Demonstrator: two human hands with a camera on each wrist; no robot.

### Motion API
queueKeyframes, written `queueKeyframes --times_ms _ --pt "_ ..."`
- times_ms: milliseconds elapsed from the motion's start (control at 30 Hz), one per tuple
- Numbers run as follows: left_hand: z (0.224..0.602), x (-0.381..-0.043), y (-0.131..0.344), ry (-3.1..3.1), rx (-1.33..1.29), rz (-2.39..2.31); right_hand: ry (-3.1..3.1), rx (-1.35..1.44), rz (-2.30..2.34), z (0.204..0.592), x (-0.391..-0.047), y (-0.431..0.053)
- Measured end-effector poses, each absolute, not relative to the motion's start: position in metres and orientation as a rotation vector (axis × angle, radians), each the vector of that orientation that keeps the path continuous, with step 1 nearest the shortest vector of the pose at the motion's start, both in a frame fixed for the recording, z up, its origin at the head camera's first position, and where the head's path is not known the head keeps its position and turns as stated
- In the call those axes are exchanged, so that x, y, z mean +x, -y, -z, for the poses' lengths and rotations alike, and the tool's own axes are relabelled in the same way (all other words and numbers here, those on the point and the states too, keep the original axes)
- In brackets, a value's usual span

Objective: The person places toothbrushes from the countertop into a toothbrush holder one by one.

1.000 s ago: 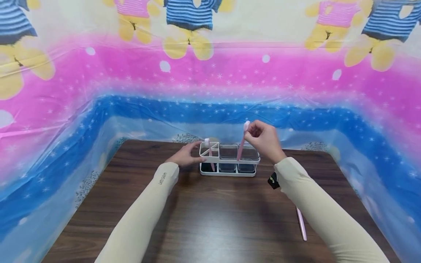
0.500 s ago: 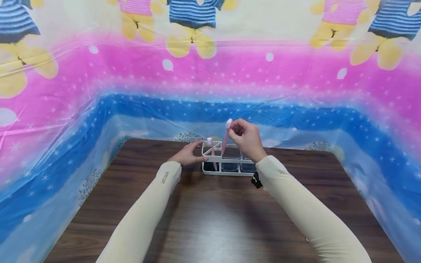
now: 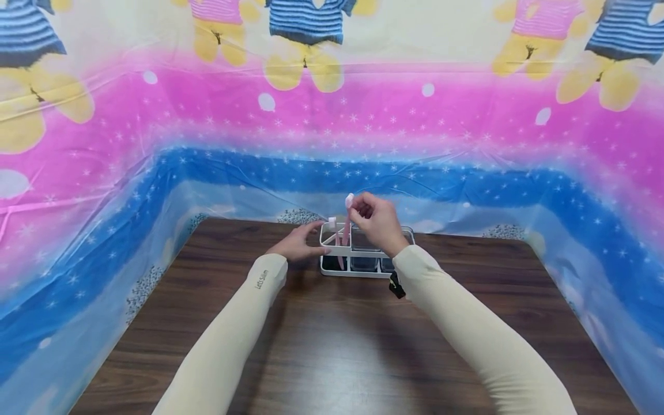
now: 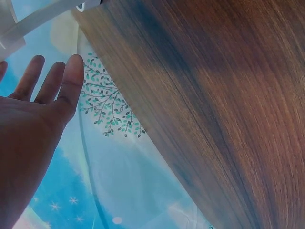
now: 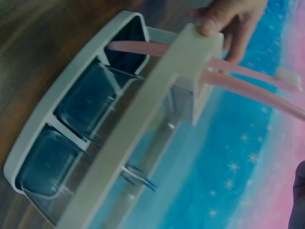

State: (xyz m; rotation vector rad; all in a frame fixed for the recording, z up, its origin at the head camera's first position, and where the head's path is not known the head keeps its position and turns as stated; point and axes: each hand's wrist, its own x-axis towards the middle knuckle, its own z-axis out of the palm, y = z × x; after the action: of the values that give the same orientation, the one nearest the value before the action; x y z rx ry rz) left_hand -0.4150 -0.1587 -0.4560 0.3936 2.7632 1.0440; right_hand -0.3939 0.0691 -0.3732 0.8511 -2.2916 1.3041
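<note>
A white two-tier toothbrush holder stands near the table's back edge. My right hand pinches a pink toothbrush just below its pale head. The handle points down into the divided left section, beside a second pink toothbrush that leans there with its white bristles up. My left hand holds the left end of the holder, thumb in front and fingers behind. Those fingers show spread apart in the left wrist view. Only a dark bit of the right hand appears at the edge of the right wrist view.
Clear cups sit in the middle and right sections of the holder. Under it lies a dark wooden table. A patterned cloth hangs close behind and along both sides.
My right hand has carried the toothbrush leftward from the holder's right section to its left one, then slightly down. A pink stick on the table is now hidden by the right sleeve.
</note>
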Motion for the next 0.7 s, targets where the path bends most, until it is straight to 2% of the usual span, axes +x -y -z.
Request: queueKeyframes --times_ms 433,700 --pt "0.453 -0.412 0.159 -2.756 0.417 -1.040 2.552 0.729 -1.294 0.408 -0.397 -0.062" --pt "0.454 -0.413 0.160 -2.769 0.445 -1.043 2.632 0.652 -1.354 0.416 -0.396 -0.060"
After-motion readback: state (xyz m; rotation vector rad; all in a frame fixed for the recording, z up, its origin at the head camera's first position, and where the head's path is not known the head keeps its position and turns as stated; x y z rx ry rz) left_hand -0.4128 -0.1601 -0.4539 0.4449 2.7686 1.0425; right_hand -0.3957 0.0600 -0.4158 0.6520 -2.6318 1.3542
